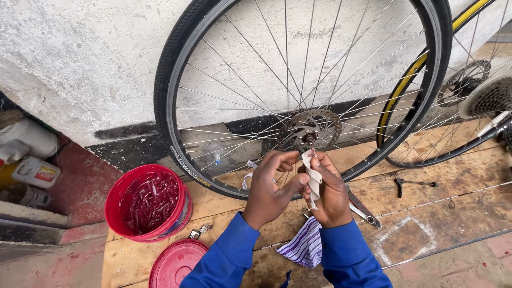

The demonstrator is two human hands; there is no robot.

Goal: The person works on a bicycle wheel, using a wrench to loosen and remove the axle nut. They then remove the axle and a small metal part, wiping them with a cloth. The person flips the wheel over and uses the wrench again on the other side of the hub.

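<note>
Up close, both hands meet just below the wheel's brake disc [309, 130]; the left hand [269, 189] and right hand [330, 194] each pinch a white strip [313, 176], its length hanging upright between them

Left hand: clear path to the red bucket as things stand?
Probably yes. The left hand is pinching a white strip together with the right hand, so it must let go first. The red bucket stands open to its left, lid off, with nothing between.
</note>
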